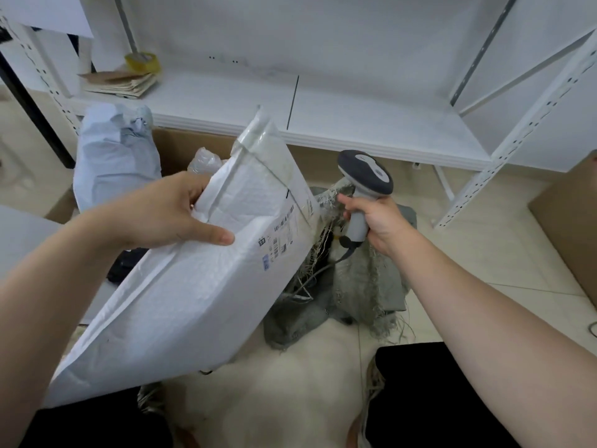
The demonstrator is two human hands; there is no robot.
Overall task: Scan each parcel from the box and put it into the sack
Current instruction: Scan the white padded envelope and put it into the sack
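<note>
My left hand (168,215) grips the upper left edge of a large white bubble-mailer parcel (193,292), held tilted in the air with its printed label (281,237) facing right. To the right of it my right hand (378,221) grips the handle of a grey corded barcode scanner (365,176), its head level with the label's edge. Below the scanner lies the grey-green woven sack (355,286), crumpled, with frayed threads at its mouth. The brown cardboard box (181,150) stands behind the parcel and holds a pale blue wrapped parcel (116,156) and a clear plastic one (206,161).
A white metal shelf rack (355,124) spans the back, with flat cardboard sheets (122,82) and a yellow tape roll (143,61) on its low shelf. Another cardboard box (571,227) stands at the right edge. My knees in black (436,399) frame a pale rug.
</note>
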